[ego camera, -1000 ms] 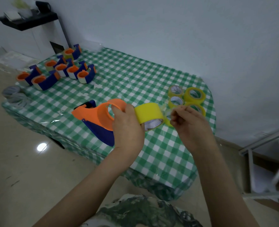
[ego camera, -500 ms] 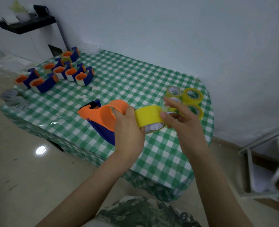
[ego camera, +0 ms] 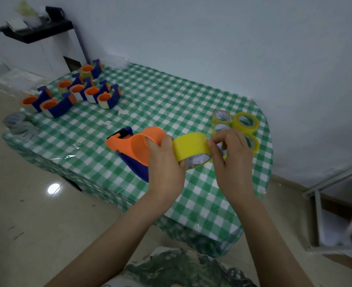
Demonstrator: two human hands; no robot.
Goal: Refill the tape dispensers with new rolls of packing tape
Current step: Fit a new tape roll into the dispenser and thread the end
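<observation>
Yellow glossy tape roll (ego camera: 191, 147), a broad smooth ring with a white printed core, hangs above the green checked tablecloth (ego camera: 150, 104). The left hand (ego camera: 164, 168) grips the round orange-and-blue plastic dispenser (ego camera: 138, 146) beside it. The right hand (ego camera: 231, 160), with fingers stretched out before, now pinches the roll's outer edge.

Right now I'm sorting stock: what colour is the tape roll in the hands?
The tape roll is yellow; head view shows it best.

Yellow tape roll (ego camera: 190, 147), orange-and-blue dispenser (ego camera: 132, 149), green-and-white checked tablecloth (ego camera: 160, 104), pale wall (ego camera: 212, 38)
</observation>
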